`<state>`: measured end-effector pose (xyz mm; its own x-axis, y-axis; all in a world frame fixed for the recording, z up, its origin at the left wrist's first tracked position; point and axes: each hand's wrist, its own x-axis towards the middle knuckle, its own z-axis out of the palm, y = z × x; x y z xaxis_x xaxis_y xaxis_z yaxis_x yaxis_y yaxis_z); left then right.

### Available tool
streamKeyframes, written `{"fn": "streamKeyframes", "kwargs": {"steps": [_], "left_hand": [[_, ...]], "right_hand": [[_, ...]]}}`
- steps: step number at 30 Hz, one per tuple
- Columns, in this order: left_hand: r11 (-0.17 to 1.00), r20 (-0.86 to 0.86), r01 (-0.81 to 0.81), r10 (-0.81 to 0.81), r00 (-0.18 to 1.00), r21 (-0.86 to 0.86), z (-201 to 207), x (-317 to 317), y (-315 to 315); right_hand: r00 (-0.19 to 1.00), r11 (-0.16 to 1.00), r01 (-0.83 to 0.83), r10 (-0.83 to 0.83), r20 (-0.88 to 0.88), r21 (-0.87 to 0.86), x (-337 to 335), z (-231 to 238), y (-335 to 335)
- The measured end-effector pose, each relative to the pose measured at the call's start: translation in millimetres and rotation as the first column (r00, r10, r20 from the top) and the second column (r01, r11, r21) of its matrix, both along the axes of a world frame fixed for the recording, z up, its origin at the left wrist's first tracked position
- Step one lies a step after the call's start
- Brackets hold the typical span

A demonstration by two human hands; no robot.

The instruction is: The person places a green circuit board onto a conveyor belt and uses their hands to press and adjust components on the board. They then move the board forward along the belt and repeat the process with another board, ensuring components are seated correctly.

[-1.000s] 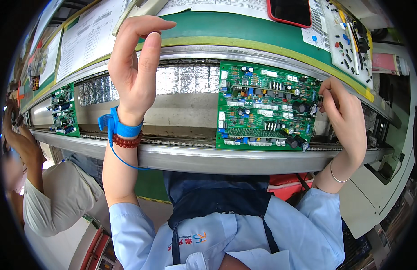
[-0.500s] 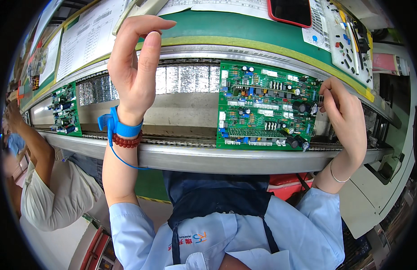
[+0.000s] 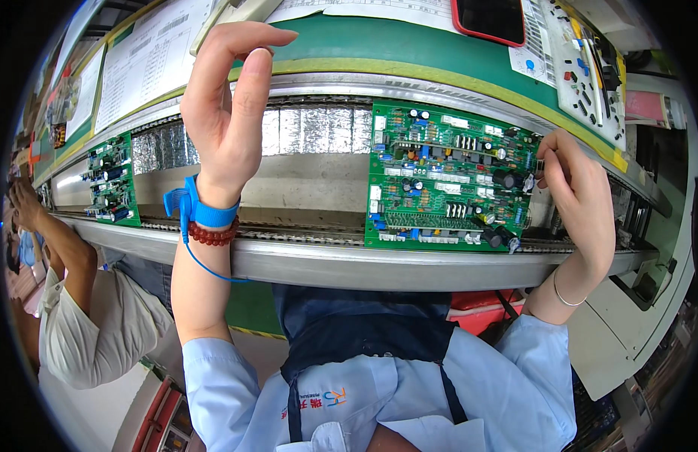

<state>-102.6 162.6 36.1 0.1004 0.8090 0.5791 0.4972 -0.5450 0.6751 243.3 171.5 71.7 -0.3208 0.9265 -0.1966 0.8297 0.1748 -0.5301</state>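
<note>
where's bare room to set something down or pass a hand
Bare: the green mat between the papers and the yellow strip, and the conveyor between the left hand and the large circuit board. Crowded: that board, the right hand at its right edge, and the loose parts right of the phone.

We've got: green circuit board (image 3: 448,178), dotted white, black, blue; yellow-edged green table (image 3: 409,49); red-cased phone (image 3: 490,19); our wrist strap (image 3: 216,215) blue, beads (image 3: 213,234) dark red, shirt (image 3: 507,380) light blue.
</note>
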Motion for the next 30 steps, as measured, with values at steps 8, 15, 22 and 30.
{"fn": "streamKeyframes", "kwargs": {"steps": [8,15,22,30], "left_hand": [[1.000,0.012,0.004,-0.003,1.000,-0.013,0.3,-0.2,-0.9],[1.000,0.012,0.012,-0.012,1.000,0.000,0.1,0.5,0.7],[1.000,0.001,0.020,-0.020,1.000,0.012,-2.7,0.6,0.6],[0.987,-0.114,-0.096,0.110,0.987,0.126,36.3,28.8,-28.5]], "right_hand": [[1.000,1.000,-0.006,0.006,-0.021,0.015,-1.0,-0.8,-0.1],[1.000,1.000,-0.022,0.022,0.016,-0.008,1.2,0.9,1.4],[1.000,1.000,-0.013,0.013,0.011,0.001,-1.7,4.2,0.2],[0.999,0.999,-0.033,0.033,0.010,0.038,3.7,-1.3,0.9]]}}
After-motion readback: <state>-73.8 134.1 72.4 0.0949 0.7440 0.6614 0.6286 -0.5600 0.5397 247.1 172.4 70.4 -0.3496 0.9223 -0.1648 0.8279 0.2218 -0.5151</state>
